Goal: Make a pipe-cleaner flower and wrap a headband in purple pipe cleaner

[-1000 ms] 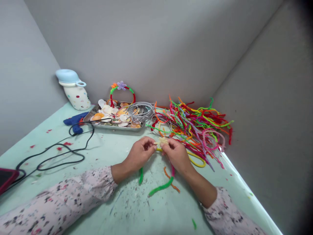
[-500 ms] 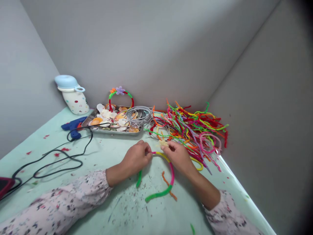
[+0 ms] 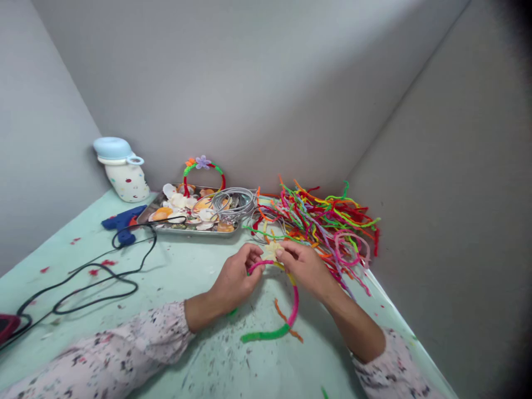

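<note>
Working left to right, we are logging a dark, red-edged object (image 3: pixel 6 324) that the frame edge is cutting off, so we are not identifying it. A black cable (image 3: pixel 83 277) is looping across the green table (image 3: pixel 174 266) to a blue glue gun (image 3: pixel 122 221), with a white dotted jar (image 3: pixel 127 180) standing behind it by the wall. Next we are noting a metal tray (image 3: pixel 195 229) of shells, a finished hoop (image 3: pixel 203 166) leaning upright at its far side, and a coil of grey wire (image 3: pixel 235 199) sitting on its right end. At centre, the left hand (image 3: pixel 235 280) is closing thumb and fingers on the pink top of the wrapped hoop (image 3: pixel 294 302), while the right hand (image 3: pixel 307 269) is pinching a small pale piece (image 3: pixel 271 249) just above that same spot. We are recording the key relation: both sets of fingertips are meeting at the crown of the arch. The pale piece is touching or just beside the crown, nearer the right hand. The hoop is running from there down towards the person, its green end lying on the table below the right wrist. The hoop's other leg is hiding under the left hand, apart from a green sliver. We cannot tell whether the pale piece is a shell, nor whether it is stuck on. A pile of pipe cleaners (image 3: pixel 332 221) is spreading rightward against the wall.
</note>
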Action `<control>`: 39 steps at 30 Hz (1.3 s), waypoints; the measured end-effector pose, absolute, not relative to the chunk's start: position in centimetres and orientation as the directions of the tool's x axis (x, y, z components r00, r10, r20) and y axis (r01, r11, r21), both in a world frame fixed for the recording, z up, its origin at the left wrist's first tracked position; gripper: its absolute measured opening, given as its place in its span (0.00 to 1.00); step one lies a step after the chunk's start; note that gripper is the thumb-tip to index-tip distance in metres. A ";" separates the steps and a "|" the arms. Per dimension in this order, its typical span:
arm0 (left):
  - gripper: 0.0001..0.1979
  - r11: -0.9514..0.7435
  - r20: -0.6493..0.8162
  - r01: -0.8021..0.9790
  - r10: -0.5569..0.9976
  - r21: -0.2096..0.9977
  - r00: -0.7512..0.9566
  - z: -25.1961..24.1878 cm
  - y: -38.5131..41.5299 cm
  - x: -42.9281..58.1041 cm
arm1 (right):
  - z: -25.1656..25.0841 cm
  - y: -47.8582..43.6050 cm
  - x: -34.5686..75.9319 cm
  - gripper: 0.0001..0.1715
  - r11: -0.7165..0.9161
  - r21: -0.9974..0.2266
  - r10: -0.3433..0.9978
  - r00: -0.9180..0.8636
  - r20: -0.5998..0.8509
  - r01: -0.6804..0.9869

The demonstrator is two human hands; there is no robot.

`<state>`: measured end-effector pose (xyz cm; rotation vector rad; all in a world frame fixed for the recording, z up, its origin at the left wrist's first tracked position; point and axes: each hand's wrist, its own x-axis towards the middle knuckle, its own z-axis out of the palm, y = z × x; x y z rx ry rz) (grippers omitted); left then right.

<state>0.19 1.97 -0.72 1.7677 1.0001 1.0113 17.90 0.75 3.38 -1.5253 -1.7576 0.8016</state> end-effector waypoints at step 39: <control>0.13 -0.082 0.027 0.195 0.962 0.977 0.270 -2.8 4.2 -0.1 | -0.8 1.7 17.8 0.08 0.292 -0.789 0.956 -0.178 0.232 0.541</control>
